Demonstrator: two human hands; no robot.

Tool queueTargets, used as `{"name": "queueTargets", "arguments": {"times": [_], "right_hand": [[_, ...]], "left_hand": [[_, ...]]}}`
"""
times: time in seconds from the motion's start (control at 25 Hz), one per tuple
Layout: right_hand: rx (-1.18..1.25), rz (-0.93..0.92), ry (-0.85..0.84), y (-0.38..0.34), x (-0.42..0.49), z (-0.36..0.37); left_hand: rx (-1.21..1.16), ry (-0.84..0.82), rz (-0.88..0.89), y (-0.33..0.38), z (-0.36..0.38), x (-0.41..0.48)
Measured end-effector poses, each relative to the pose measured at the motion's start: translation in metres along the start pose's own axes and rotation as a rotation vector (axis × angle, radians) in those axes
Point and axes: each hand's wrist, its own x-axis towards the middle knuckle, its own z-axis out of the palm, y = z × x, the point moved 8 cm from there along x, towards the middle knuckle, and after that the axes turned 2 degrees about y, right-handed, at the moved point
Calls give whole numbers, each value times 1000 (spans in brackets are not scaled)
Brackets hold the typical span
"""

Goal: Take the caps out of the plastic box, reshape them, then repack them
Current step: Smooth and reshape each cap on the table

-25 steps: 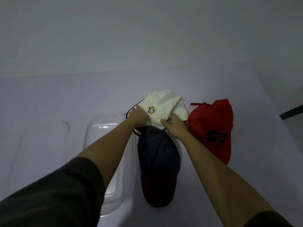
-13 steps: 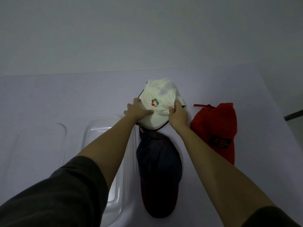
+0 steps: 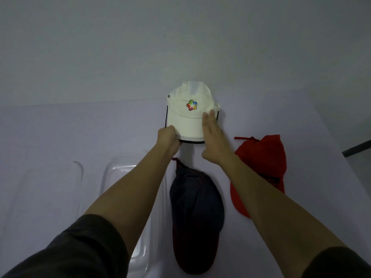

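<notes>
Left grip [image 3: 168, 137] pinches the brim of a cream fabric cap [image 3: 186, 117]; right grip [image 3: 212, 137] lies straight-fingered against its side.

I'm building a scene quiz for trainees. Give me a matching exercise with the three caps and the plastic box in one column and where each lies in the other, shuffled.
Things:
1. white cap
2. dark blue cap
3. red cap
4. plastic box

Places:
A. farthest right of the four
B. farthest left of the four
C. farthest from the person, left hand gripping its brim
D. nearest of the caps, right beside the box

Pairs: 1-C, 2-D, 3-A, 4-B
</notes>
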Motion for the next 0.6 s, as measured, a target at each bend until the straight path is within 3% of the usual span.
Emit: {"name": "queueTargets", "arguments": {"times": [0.24, 0.32, 0.4, 0.44, 0.48, 0.6], "right_hand": [[-114, 126, 280, 2, 0, -23], [-109, 63, 383, 3, -5, -31], [-125, 0, 407, 0, -7, -31], [-137, -36, 410, -5, -7, -31], [-140, -57, 405, -12, -8, -31], [-62, 18, 369, -19, -7, -31]], "left_hand": [[24, -73, 104, 2, 15, -27], [414, -164, 361, 19, 18, -28], [1133, -212, 799, 24, 27, -36], [1370, -181, 967, 18, 28, -39], [1454, -103, 1039, 17, 26, -43], [1388, 79, 1061, 21, 19, -51]]}}
